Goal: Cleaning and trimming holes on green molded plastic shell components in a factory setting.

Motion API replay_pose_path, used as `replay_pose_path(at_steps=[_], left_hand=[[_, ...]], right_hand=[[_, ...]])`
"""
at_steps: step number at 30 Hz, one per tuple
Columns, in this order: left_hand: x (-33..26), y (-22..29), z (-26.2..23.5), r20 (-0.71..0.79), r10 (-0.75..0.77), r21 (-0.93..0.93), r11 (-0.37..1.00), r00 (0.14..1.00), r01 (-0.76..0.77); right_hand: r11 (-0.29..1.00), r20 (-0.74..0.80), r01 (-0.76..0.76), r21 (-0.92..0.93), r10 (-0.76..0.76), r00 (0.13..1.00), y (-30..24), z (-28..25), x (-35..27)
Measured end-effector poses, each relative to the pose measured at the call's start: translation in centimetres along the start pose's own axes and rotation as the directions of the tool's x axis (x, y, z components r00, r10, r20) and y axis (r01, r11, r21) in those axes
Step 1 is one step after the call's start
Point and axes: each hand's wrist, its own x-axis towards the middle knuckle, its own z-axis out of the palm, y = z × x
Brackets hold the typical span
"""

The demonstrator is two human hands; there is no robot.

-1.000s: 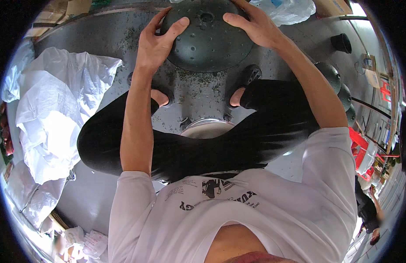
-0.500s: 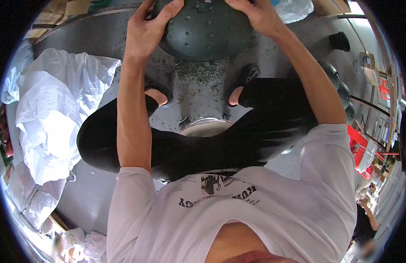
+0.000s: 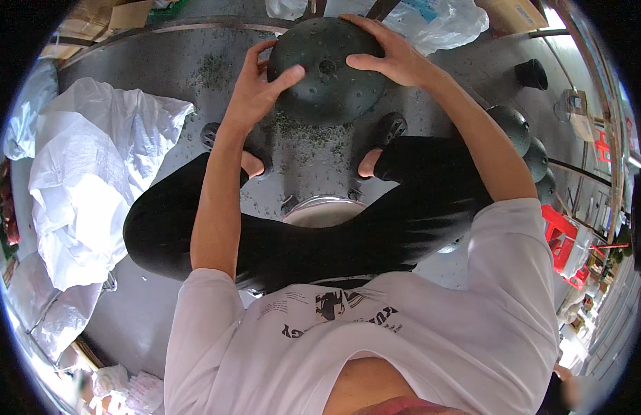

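Observation:
A dark green round ball [image 3: 320, 97] with small dimples or studs and a hole in its top is held out in front of me, above the floor between my feet. My left hand [image 3: 259, 93] grips its left side, the thumb lying on top. On the far right side rests my right hand [image 3: 396, 59], its thumb near the hole and its fingers curving over the edge. The ball's underside is hidden.
Similar dark balls [image 3: 510, 128] stand in a row at the right. White plastic sheeting [image 3: 78, 200] lies at the left. Dark crumbs [image 3: 306, 149] litter the floor near my shoes. A black bucket [image 3: 531, 74], red stools [image 3: 561, 228] and a clear plastic bag [image 3: 445, 28] are around.
Both hands have brought the ball nearer to my body, and it looks smaller and lower. Its top hole, earlier at the picture's upper edge, now shows fully. My right hand's grip has shifted.

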Motion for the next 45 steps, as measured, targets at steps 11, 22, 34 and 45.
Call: replay_pose_path(at_steps=[11, 22, 34, 45], left_hand=[[0.6, 0.8, 1.2, -0.100, -0.301, -0.189, 0.942, 0.948, 0.279], [0.8, -0.2, 1.7, -0.070, -0.321, -0.089, 0.945, 0.944, 0.315], [0.6, 1.0, 1.6, -0.007, -0.277, -0.149, 0.950, 0.961, 0.273], [0.4, -0.2, 1.3, 0.087, -0.179, -0.107, 0.976, 0.980, 0.187]], right_hand=[[0.982, 0.035, 0.140, -0.127, -0.137, 0.990, -2.0, -0.6, -0.3], [0.959, 0.048, 0.198, -0.204, -0.192, 0.980, -2.8, -0.5, -0.5], [0.942, 0.029, 0.249, -0.224, -0.249, 0.968, -3.0, -1.7, -0.5], [0.976, 0.241, 0.169, -0.140, -0.132, 0.961, -4.2, -3.3, -0.1]])
